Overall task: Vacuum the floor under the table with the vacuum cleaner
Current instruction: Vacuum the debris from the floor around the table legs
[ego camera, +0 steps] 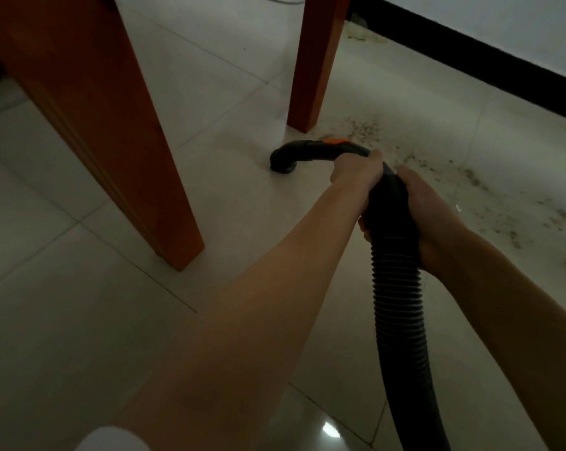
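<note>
A black vacuum hose (397, 288) with ribbed tubing runs up from the bottom right to a curved black handle piece (307, 151) with an orange switch. Its open end (282, 166) points down onto the pale tiled floor (79, 320). My left hand (356, 172) grips the handle just behind the orange switch. My right hand (428, 213) holds the smooth cuff where the ribbed hose begins. Scattered crumbs and dirt (470, 177) lie on the tiles to the right of the nozzle, toward the wall.
Two orange-brown wooden table legs stand on the floor: a near one (112, 141) on the left and a far one (314, 60) just behind the nozzle. A dark skirting board (486, 66) runs along the white wall at the upper right.
</note>
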